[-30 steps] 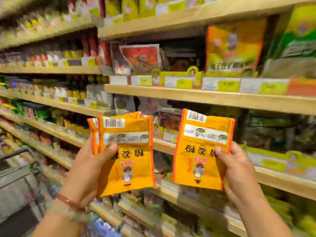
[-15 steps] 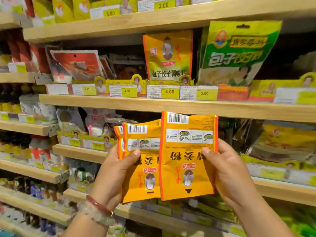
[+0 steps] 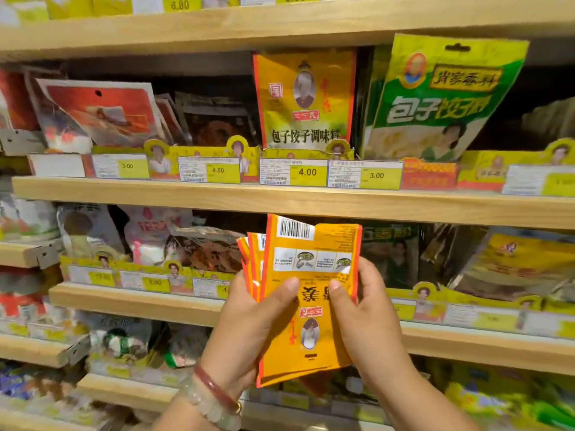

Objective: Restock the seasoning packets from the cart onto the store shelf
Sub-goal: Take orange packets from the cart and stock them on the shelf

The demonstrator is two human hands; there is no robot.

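Both hands hold one stack of orange seasoning packets (image 3: 311,293), upside down with the barcode side facing me, in front of the lower shelf. My left hand (image 3: 249,325) grips the stack from the left, thumb across the front packet. From the right, my right hand (image 3: 364,318) grips the same stack, its thumb on the front too. Two more packet edges fan out behind at the left. On the wooden shelf (image 3: 280,197) above stands a matching orange packet (image 3: 305,98) over a 4.00 price tag.
A large green and yellow bag (image 3: 435,98) stands right of the orange packet. Red packets (image 3: 99,110) lean at the left. Price tags (image 3: 308,172) line the shelf fronts. More packets fill the lower shelf (image 3: 140,303) and rows below. The cart is out of view.
My hands have come together: the single packet in my right hand now lies on top of the packets in my left. The view has swung right and closer to the shelves.
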